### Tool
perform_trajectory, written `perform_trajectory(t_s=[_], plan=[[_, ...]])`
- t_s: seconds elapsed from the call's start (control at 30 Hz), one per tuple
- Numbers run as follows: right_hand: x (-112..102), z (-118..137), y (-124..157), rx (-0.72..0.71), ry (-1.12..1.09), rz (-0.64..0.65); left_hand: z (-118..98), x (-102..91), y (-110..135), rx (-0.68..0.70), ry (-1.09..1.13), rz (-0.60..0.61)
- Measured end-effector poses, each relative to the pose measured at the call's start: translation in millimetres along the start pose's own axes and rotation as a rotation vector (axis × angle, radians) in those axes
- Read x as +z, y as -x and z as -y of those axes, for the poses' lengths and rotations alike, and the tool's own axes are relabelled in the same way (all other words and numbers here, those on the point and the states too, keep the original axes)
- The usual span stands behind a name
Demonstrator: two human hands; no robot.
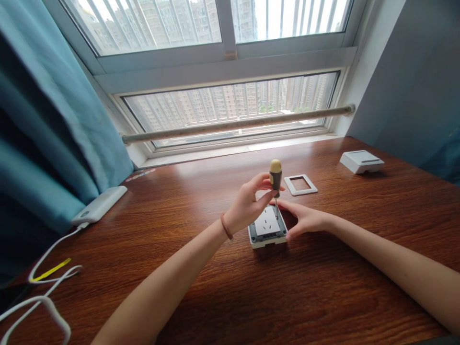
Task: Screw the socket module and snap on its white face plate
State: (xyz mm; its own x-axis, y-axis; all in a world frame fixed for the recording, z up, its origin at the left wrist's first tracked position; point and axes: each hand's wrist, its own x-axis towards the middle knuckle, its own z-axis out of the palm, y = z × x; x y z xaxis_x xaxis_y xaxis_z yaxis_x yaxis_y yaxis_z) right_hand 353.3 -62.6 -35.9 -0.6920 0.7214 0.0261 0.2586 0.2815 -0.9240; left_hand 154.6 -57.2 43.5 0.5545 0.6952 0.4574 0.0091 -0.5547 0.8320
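A wall socket (pixel 266 222) with a white face and dark grey frame sits on a white mounting box on the table. My left hand (pixel 251 201) is closed on a screwdriver (pixel 275 175) with a yellow and black handle. The screwdriver stands upright, its tip at the right side of the socket's frame. My right hand (pixel 305 217) grips the socket's box from the right, thumb near the front corner and fingers behind. Those far fingers are partly hidden. Just beyond lies a white square cover frame (pixel 301 184), touched by neither hand.
A second white box (pixel 362 161) lies at the table's far right. On the left, a white power bank (pixel 99 205) has a white cable (pixel 53 249) plugged in, near a yellow strip (pixel 53 269). A blue curtain (pixel 61 110) hangs at left; a window with a rail (pixel 237 124) stands behind.
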Motion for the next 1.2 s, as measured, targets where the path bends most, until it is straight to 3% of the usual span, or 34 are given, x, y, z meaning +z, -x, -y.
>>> perform_trajectory(t_s=[0.4, 0.7, 0.87, 1.2], plan=[[-1, -6, 1, -0.005, 0.054, -0.015, 13, -0.7, 0, -0.037, 0.006, -0.136], [-1, 1, -1, -0.029, 0.029, 0.01, 9, -0.6, 1, -0.108, 0.134, -0.054], [0, 3, -1, -0.039, 0.033, 0.01, 7, 1.1, 1, -0.034, 0.172, 0.039], [0, 0, 0, -0.002, 0.003, 0.018, 10, -6.7, -1, -0.03, 0.135, 0.064]])
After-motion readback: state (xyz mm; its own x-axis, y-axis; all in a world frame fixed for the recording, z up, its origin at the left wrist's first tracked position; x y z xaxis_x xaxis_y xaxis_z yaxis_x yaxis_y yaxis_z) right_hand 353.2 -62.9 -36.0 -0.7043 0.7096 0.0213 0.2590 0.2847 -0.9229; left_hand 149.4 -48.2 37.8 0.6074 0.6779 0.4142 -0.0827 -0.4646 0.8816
